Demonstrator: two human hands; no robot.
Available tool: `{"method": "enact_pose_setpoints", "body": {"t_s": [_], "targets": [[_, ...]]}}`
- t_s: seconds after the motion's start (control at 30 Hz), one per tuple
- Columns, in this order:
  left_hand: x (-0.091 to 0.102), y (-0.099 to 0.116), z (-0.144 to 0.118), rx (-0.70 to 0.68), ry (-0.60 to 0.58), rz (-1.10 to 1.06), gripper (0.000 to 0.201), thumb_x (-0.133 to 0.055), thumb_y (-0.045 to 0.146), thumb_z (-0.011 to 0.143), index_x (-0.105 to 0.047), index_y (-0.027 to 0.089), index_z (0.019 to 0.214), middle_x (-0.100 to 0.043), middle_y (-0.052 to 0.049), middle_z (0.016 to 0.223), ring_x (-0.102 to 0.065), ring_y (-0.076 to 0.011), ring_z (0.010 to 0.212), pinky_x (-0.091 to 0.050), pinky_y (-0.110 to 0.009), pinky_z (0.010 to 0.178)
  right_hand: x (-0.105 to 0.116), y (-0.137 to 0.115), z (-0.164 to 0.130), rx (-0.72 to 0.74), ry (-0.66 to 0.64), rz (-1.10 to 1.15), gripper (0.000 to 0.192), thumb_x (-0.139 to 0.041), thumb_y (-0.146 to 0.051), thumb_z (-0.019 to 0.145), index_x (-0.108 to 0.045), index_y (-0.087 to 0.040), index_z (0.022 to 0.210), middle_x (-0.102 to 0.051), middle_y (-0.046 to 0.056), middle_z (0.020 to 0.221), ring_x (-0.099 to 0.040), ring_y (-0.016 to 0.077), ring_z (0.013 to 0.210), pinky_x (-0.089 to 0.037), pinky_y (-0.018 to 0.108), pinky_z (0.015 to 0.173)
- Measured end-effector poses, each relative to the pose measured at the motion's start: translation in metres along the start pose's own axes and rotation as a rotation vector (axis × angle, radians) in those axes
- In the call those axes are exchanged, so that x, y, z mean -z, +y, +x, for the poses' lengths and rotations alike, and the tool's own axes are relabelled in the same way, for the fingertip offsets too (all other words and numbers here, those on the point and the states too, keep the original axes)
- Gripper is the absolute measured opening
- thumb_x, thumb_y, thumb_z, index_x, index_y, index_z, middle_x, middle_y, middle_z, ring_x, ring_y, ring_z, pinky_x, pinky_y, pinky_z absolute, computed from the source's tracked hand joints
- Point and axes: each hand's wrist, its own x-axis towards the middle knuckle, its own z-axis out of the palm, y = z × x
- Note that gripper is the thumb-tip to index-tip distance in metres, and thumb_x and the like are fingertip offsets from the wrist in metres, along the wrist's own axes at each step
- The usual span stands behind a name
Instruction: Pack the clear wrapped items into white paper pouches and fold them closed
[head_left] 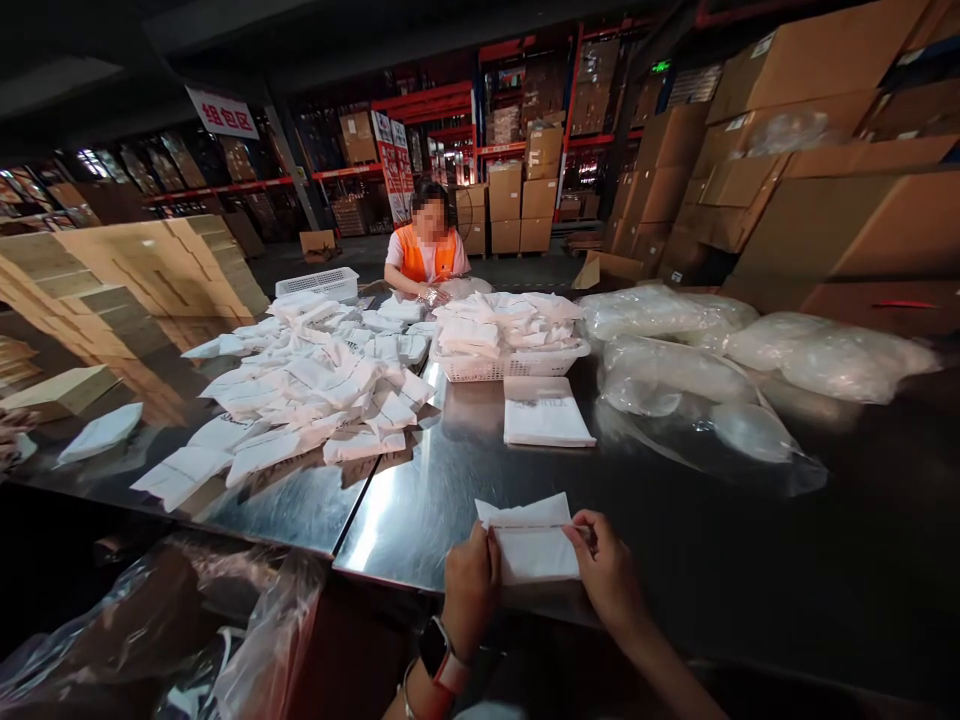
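Between my two hands, over the near edge of the metal table (420, 500), is a white pouch (536, 555) with a dark line across its upper part. My left hand (472, 575) is closed on the pouch's left edge, thumb on top. Fingers of my right hand (600, 560) pinch its upper right corner. Beyond them lies a flat stack of white pouches (546, 412) with dark lettering. Behind that stands a white perforated basket (480, 368) heaped with similar pouches. Further left spreads a large loose pile of white pouches (300, 390).
Clear plastic bags (690, 390) with translucent contents lie on the right. A person in an orange vest (427, 250) works across the table, near another white basket (319, 283). Cardboard boxes (817, 70) rise at right. A plastic-lined container (262, 620) sits below the table's left front edge.
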Motion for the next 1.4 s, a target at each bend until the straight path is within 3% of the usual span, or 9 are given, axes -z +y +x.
{"method": "enact_pose_setpoints", "body": {"t_s": [0.3, 0.47, 0.7, 0.8, 1.03, 1.1, 1.17, 1.27, 1.4], "targets": [[0.006, 0.003, -0.002, 0.111, 0.051, -0.163, 0.035, -0.031, 0.03, 0.098, -0.055, 0.022, 0.072, -0.063, -0.004, 0.059, -0.061, -0.0197, 0.052, -0.035, -0.028, 0.049, 0.002, -0.004, 0.004, -0.071, -0.036, 0.01, 0.039, -0.05, -0.062, 0.082, -0.057, -0.024, 0.084, -0.068, 0.004, 0.074, -0.064, 0.0198, 0.061, -0.05, 0.03, 0.059], [0.009, 0.005, -0.001, 0.173, 0.049, -0.261, 0.045, -0.025, 0.041, 0.101, -0.056, 0.023, 0.074, -0.063, -0.004, 0.06, -0.059, -0.0202, 0.052, -0.036, -0.029, 0.048, 0.005, -0.009, 0.006, -0.055, -0.039, -0.011, 0.043, -0.048, -0.066, 0.082, -0.058, -0.025, 0.084, -0.068, 0.005, 0.073, -0.064, 0.0206, 0.061, -0.05, 0.031, 0.058], [0.011, 0.011, 0.003, 0.199, 0.068, -0.087, 0.048, -0.025, 0.037, 0.101, -0.057, 0.021, 0.069, -0.064, -0.006, 0.059, -0.061, -0.0206, 0.052, -0.034, -0.028, 0.048, 0.001, -0.004, 0.005, -0.018, -0.027, -0.058, 0.045, -0.044, -0.067, 0.084, -0.058, -0.024, 0.084, -0.069, 0.006, 0.075, -0.065, 0.0212, 0.062, -0.05, 0.031, 0.059], [0.014, 0.012, 0.003, 0.178, 0.081, -0.061, 0.039, -0.033, 0.035, 0.099, -0.062, 0.02, 0.08, -0.068, -0.006, 0.067, -0.065, -0.0207, 0.06, -0.037, -0.027, 0.051, 0.0, -0.001, 0.006, -0.019, -0.021, -0.065, 0.043, -0.044, -0.064, 0.084, -0.058, -0.024, 0.084, -0.069, 0.006, 0.075, -0.065, 0.0216, 0.064, -0.05, 0.031, 0.06], [0.028, -0.003, 0.01, 0.138, 0.178, -0.02, 0.028, -0.039, 0.028, 0.096, -0.063, 0.019, 0.085, -0.068, -0.003, 0.065, -0.065, -0.0184, 0.056, -0.042, -0.025, 0.05, 0.003, 0.006, 0.011, -0.084, -0.062, -0.101, 0.032, -0.046, -0.055, 0.081, -0.057, -0.026, 0.084, -0.07, 0.005, 0.076, -0.068, 0.0253, 0.07, -0.05, 0.033, 0.062], [0.04, 0.004, 0.014, 0.052, 0.295, 0.013, 0.028, -0.037, 0.025, 0.096, -0.064, 0.018, 0.092, -0.07, -0.004, 0.07, -0.066, -0.0182, 0.059, -0.046, -0.026, 0.053, 0.003, 0.008, 0.011, -0.088, -0.069, -0.105, 0.03, -0.047, -0.054, 0.08, -0.058, -0.026, 0.084, -0.07, 0.005, 0.077, -0.068, 0.0255, 0.071, -0.051, 0.034, 0.062], [0.049, 0.019, 0.017, -0.171, 0.277, 0.021, 0.028, -0.037, 0.019, 0.095, -0.064, 0.019, 0.103, -0.072, -0.007, 0.084, -0.069, -0.019, 0.074, -0.053, -0.03, 0.069, 0.001, 0.011, 0.011, -0.084, -0.076, -0.111, 0.03, -0.046, -0.053, 0.08, -0.058, -0.026, 0.084, -0.07, 0.005, 0.077, -0.068, 0.0256, 0.071, -0.051, 0.034, 0.062], [0.041, 0.044, 0.019, -0.578, -0.032, 0.056, 0.031, -0.046, 0.024, 0.092, -0.06, 0.019, 0.119, -0.067, -0.01, 0.117, -0.06, -0.024, 0.113, -0.044, -0.042, 0.102, -0.001, 0.015, 0.011, -0.054, -0.101, -0.139, 0.028, -0.045, -0.05, 0.083, -0.059, -0.026, 0.087, -0.071, 0.005, 0.08, -0.068, 0.0245, 0.072, -0.053, 0.034, 0.062], [0.003, 0.047, 0.02, -0.636, -0.228, 0.271, 0.047, -0.049, 0.035, 0.09, -0.053, 0.009, 0.129, -0.054, -0.019, 0.136, -0.046, -0.0333, 0.129, -0.032, -0.055, 0.11, 0.003, 0.005, 0.008, 0.075, -0.078, -0.44, 0.031, -0.043, -0.037, 0.089, -0.063, -0.021, 0.106, -0.07, 0.011, 0.091, -0.068, 0.0274, 0.077, -0.055, 0.039, 0.065]]}}
